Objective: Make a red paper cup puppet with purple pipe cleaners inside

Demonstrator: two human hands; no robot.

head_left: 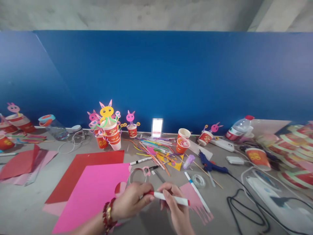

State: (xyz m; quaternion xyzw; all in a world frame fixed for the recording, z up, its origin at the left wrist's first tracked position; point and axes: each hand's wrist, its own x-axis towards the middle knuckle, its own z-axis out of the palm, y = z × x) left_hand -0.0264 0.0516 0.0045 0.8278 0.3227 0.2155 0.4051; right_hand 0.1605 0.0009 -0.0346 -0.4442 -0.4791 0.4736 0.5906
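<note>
Both hands low and centre over the grey surface (29,209), and they share one thing: a white marker (171,197) with red ends, lying nearly level between them. Left hand (130,202), beaded bracelet (109,215) at the wrist, has its fingers (144,192) curled narrow around the marker's left red end, thumb and forefinger pinched on it. Right hand (174,204) comes up from below, fingers (168,195) wrapped closed over the middle of the barrel, the right red tip poking out past them.

Under the left hand, a big pink sheet (93,192) lies on a red sheet (90,163), a round hole cut from the pink edge just beside the knuckles. A clear tape ring (137,174) sits just beyond the hands. Right of the right hand, a pink paper piece (195,202) with a fringed edge, and a second pen (197,192) lying across it. Further right, a blue glue gun (211,165) with its black cord (244,205) trailing off. At the back, red paper cups (111,132) topped with bunny faces, against the blue wall (171,75).
</note>
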